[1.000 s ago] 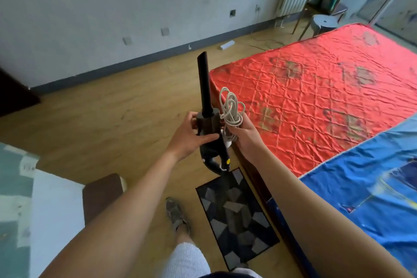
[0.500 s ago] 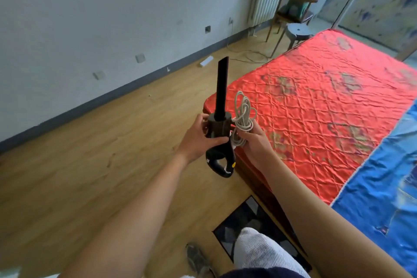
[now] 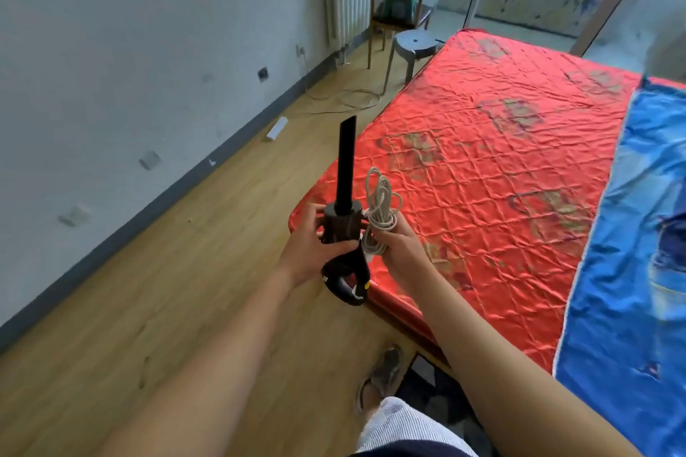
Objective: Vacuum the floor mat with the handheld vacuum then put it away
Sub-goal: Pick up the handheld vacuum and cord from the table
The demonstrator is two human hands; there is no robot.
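The left hand (image 3: 308, 249) grips the handheld vacuum (image 3: 341, 228) around its dark cylindrical body, fingers curled over the far side and thumb pressed across the near side. The right hand (image 3: 399, 252) pinches a coiled white cord (image 3: 380, 204), with its fingers closed round the lower part of the bundle. The loops stand up above the hand, just beside the vacuum body. Whether the cord touches the body cannot be told.

The vacuum is held in the air between both hands, roughly upright. Its long black nozzle (image 3: 345, 163) points up and away from the person. Its looped handle (image 3: 347, 282) hangs below the left hand, above the wooden floor (image 3: 185, 271) at the corner of the bed (image 3: 501, 159).

The floor mat (image 3: 421, 377) lies on the floor beside the bed, well below the vacuum. Only a dark patterned corner shows, next to the person's shoe (image 3: 384, 371) and partly hidden by the right forearm.

The bed carries a red quilted cover, with a blue cover (image 3: 638, 234) over its right part. A grey wall (image 3: 111, 48) runs along the left. A white power strip (image 3: 277, 128) and a loose cable (image 3: 345, 100) lie on the floor near the wall. A radiator (image 3: 347, 7), a wooden chair (image 3: 399, 7) and a round stool (image 3: 415, 43) stand at the far end of the room.
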